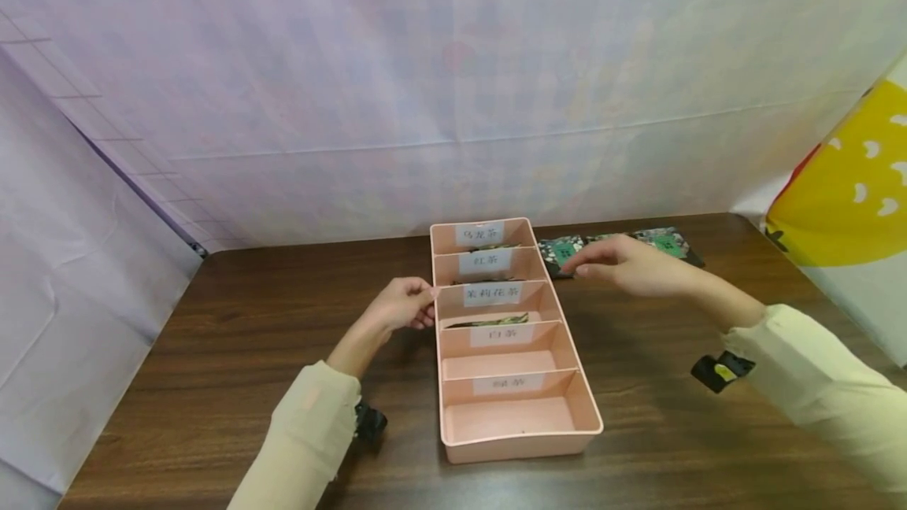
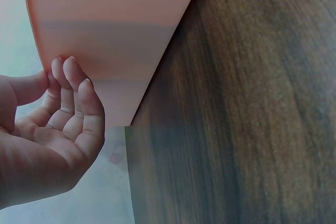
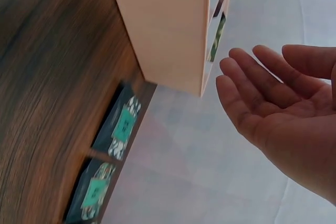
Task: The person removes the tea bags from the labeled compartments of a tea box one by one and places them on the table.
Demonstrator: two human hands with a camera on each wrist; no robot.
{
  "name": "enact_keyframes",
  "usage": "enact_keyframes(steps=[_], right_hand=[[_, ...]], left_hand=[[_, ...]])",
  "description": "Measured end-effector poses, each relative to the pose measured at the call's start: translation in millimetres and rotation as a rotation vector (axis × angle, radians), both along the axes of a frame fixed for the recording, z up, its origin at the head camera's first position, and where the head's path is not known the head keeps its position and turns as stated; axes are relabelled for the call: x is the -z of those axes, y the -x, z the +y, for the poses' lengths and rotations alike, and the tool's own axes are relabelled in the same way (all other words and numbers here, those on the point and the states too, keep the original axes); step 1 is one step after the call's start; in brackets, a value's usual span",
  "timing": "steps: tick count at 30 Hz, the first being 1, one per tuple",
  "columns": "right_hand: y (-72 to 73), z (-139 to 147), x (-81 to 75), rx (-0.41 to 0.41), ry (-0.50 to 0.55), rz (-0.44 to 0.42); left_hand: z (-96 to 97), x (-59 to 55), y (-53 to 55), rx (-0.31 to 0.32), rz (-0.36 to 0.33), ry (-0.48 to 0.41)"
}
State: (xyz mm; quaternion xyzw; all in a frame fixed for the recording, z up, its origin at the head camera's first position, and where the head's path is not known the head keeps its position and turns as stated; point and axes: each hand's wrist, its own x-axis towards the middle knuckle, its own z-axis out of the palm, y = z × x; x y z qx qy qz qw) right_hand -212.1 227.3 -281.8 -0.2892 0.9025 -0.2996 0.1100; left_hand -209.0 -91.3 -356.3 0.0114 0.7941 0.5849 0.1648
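Note:
A long pink divided box [image 1: 520,441] stands on the table, with white paper labels in Chinese naming teas on its dividers. My left hand [image 1: 401,304] pinches the box's left rim by the third compartment, its fingers against the outer wall [image 2: 113,51]. Tea packets show in the far three compartments, one of them a green-patterned packet [image 1: 506,320]. To the right of the box, my right hand [image 1: 634,264] hovers near the far end, holding nothing, fingers loosely bent. Below it, dark tea packets with green labels [image 1: 563,252] lie on the table; the hand partly hides them.
The brown wooden table [image 1: 283,321] ends at a pale curtain [image 1: 425,85] just behind the box. At the far right hangs a yellow printed cloth [image 1: 843,187]. The two nearest compartments show bare pink floors.

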Motion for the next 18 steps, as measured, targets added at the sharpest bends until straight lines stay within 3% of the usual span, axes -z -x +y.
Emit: enact_keyframes(steps=[10, 18], right_hand=[[-5.6, -19.4, -3.1, -0.085, 0.021, -0.070], [-5.8, -34.8, 2.3, -0.203, 0.051, -0.140]], left_hand=[[-0.4, 0.9, 1.4, 0.001, -0.008, 0.013], [-0.5, 1.7, 2.0, 0.004, -0.010, 0.022]])
